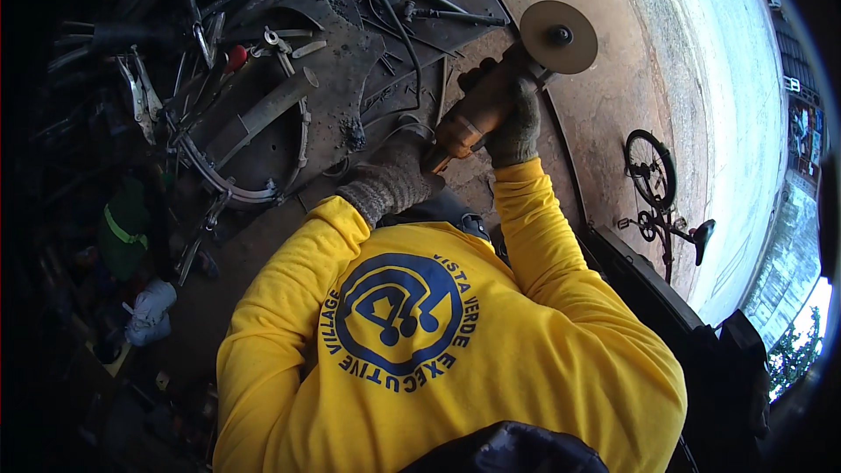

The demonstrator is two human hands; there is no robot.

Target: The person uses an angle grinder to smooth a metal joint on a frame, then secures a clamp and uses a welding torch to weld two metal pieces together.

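An angle grinder (473,117) with an orange-brown body is held up in front of me, slanting away to the right. Its round, tan disc (559,37) faces up at the far end. My right hand (515,127), in a grey knit glove, is wrapped round the body behind the disc. At the grinder's rear end, my left hand (390,180) is closed in a matching glove, its fingers partly hidden. A dark cord (415,66) loops near the left hand and runs away over the metal plate.
A dark metal worktable (337,114) carries a metal tube (267,114), a curved metal ring (210,177), locking pliers (138,96) and several rods. White shoes (151,311) stand at lower left. A bicycle (657,201) is on the ground to the right.
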